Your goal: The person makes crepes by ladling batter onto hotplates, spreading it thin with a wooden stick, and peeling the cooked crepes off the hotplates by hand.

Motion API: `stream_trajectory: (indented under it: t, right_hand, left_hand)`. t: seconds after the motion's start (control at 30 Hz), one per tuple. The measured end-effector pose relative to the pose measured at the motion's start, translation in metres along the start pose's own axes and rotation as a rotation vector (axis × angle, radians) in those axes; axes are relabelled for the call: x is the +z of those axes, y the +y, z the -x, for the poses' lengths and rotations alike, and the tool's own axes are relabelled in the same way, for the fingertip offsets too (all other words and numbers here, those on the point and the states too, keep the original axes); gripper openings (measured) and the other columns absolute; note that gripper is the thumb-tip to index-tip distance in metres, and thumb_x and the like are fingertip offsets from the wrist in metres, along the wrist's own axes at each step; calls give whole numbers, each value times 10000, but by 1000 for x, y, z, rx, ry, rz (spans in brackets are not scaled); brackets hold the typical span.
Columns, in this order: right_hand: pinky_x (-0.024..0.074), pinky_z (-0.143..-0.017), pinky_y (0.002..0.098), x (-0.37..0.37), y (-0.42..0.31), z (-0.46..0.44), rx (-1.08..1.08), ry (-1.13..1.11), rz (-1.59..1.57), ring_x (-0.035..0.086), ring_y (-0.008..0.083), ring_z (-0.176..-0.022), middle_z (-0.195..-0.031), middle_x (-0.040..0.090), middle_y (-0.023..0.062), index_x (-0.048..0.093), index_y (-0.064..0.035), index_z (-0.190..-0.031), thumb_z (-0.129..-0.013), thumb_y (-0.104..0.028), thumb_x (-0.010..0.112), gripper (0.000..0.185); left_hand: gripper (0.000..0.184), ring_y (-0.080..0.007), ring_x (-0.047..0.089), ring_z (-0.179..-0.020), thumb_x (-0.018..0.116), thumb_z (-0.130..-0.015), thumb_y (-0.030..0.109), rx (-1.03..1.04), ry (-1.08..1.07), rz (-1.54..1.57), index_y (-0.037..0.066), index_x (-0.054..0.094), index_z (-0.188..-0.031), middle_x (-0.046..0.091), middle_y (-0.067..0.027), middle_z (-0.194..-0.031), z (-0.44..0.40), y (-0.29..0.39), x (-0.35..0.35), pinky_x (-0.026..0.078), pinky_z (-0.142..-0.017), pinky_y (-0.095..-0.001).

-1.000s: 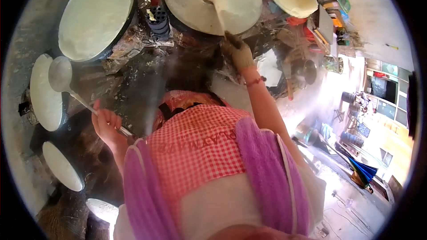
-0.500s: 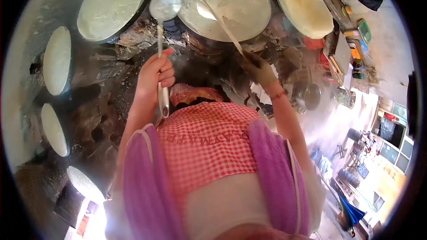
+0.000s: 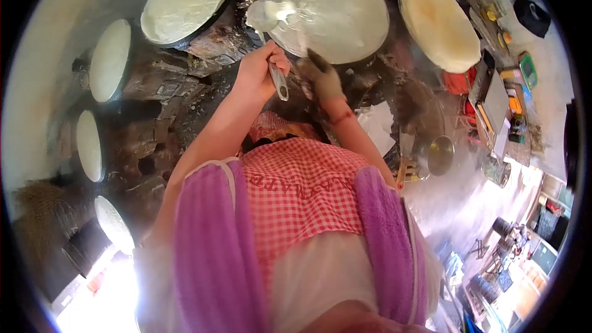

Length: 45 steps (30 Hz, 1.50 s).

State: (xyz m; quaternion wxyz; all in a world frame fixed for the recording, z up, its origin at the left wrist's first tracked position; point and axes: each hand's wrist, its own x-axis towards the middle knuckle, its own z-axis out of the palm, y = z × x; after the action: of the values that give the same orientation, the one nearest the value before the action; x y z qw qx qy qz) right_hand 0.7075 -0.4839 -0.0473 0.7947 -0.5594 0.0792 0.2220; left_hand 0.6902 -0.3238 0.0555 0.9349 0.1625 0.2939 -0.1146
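Note:
My left hand (image 3: 262, 69) is closed around the handle of a metal ladle (image 3: 263, 16). The ladle's bowl sits over the left rim of a large round griddle (image 3: 342, 18), whose surface is covered with pale, wet batter. A bright patch beside the bowl may be batter or glare; I cannot tell which. My right hand (image 3: 322, 79), in a dark-stained glove, closes on a slim wooden stick (image 3: 302, 40). Blurred by motion, the stick reaches over the griddle's lower left part close to the ladle. Its far end cannot be made out.
Left of the griddle stands another batter-coated griddle (image 3: 188, 3), with several smaller-looking ones curving down the left side. A stack of pale flatbreads (image 3: 439, 21) lies to the right. White paper (image 3: 376, 126) and a metal bowl (image 3: 441, 155) are lower right.
Both hands have come closer together. The ladle has moved right from beside the griddle to over its left rim. The stick has swung left, and the view has shifted.

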Motion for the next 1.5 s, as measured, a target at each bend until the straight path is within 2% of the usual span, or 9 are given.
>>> stream_trajectory:
  t: [0.2, 0.33, 0.47, 0.63, 0.93, 1.27, 1.4, 1.47, 1.5]
  right_hand:
    - [473, -828, 244, -3, 11, 13, 28, -55, 79, 577, 125, -967, -1137, 619, 73, 480, 14, -1329, -873, -97, 634, 494]
    - [471, -816, 239, -9, -21, 19, 237, -145, 119, 587, 134, -942, -1134, 626, 81, 478, 10, -1332, -840, -112, 663, 539]
    - [510, -659, 240, -67, -42, 30, -117, 133, 409, 629, 163, -837, -1052, 642, 113, 459, 20, -1336, -849, -112, 645, 538]
    - [493, -814, 259, -95, 1, -12, -313, 48, 471, 601, 134, -912, -1119, 636, 95, 495, 9, -1317, -842, -38, 655, 503]
    - [491, -847, 336, 107, 31, -32, -293, -203, 1053, 634, 244, -1007, -1139, 648, 139, 563, -80, -1276, -814, -208, 700, 498]
    - [487, -757, 441, 260, 33, -182, -389, -239, 1547, 632, 383, -868, -917, 640, 231, 543, -168, -1248, -867, -287, 637, 411]
    - [498, -779, 482, 282, 37, -129, 131, -154, 1231, 623, 409, -880, -938, 649, 233, 580, -56, -1157, -889, -316, 554, 374]
    - [484, -798, 483, 258, 44, -125, -450, -188, 1556, 615, 397, -931, -992, 645, 226, 589, -81, -1173, -878, -320, 571, 380]
    - [478, -807, 473, 256, 38, -131, -279, -168, 1634, 599, 404, -975, -1051, 634, 213, 563, -115, -1242, -868, -327, 582, 430]
  left_hand:
    - [200, -101, 416, -585, 477, -987, 153, 16, 61, -203, 44, 434, -825, 413, 2, -703, 4, -10, 13, 388, -511, -233]
    - [254, -115, 409, -552, 382, -1019, 170, -239, -129, 454, -52, 444, -1124, 421, -19, -702, -7, 23, -13, 367, -465, -256]
    - [412, -111, 356, -516, 310, -1039, 240, -384, -561, 576, -63, 349, -1315, 362, -14, -702, 48, 53, -49, 349, -421, -252]
    - [442, -70, 321, -516, 258, -1047, 216, -79, -531, 389, -64, 279, -1388, 341, -12, -731, 89, 68, -65, 321, -382, -225]
    - [443, -21, 273, -423, 370, -1021, 210, 455, -401, 45, -27, 302, -1390, 325, 34, -671, 195, 188, -154, 274, -307, -184]
    - [397, -49, 268, -420, 269, -1041, 168, 464, -189, 552, -54, 304, -1368, 333, -6, -681, 252, 282, -280, 285, -316, -202]
    - [396, -53, 261, -428, 267, -1044, 168, 446, -170, 600, -45, 291, -1376, 324, -5, -682, 253, 305, -299, 280, -330, -200]
    - [397, -57, 264, -432, 269, -1043, 165, 423, -212, 652, -40, 274, -1383, 321, -4, -685, 251, 315, -301, 273, -338, -203]
    - [397, -57, 264, -432, 269, -1043, 165, 414, -216, 655, -40, 274, -1383, 321, -4, -685, 249, 319, -302, 273, -338, -203]
